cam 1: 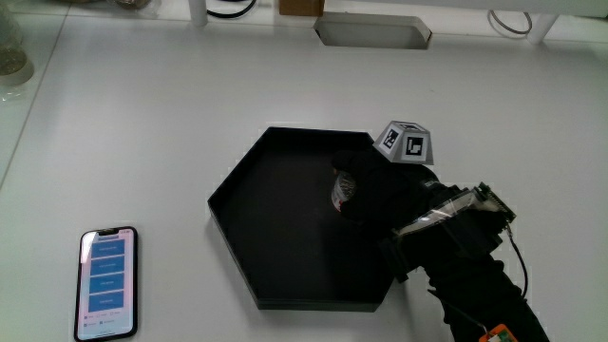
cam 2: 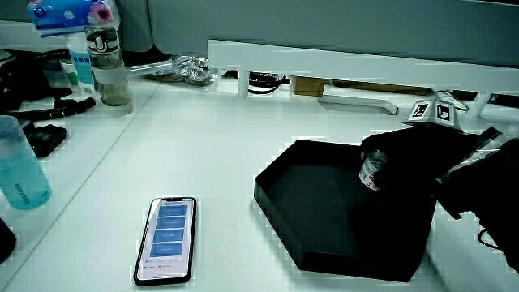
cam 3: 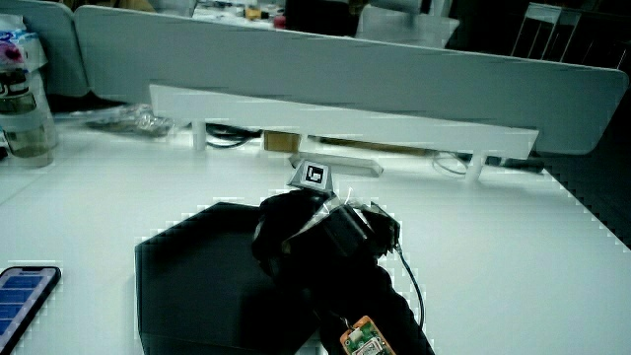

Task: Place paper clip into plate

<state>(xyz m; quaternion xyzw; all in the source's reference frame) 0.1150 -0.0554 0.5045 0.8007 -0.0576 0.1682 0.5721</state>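
I see the hand over the plate, fingers clamped on a small pale thing; released high, it may bounce onto the tabletop

A black hexagonal plastic tray sits on the white tabletop. The black-gloved hand hangs over the tray's inside, its grip curled on a small clear object with a red mark. A black smartphone with a blue-lit screen lies flat beside the tray, slightly nearer the person. A tinted blue bottle stands well apart from the tray.
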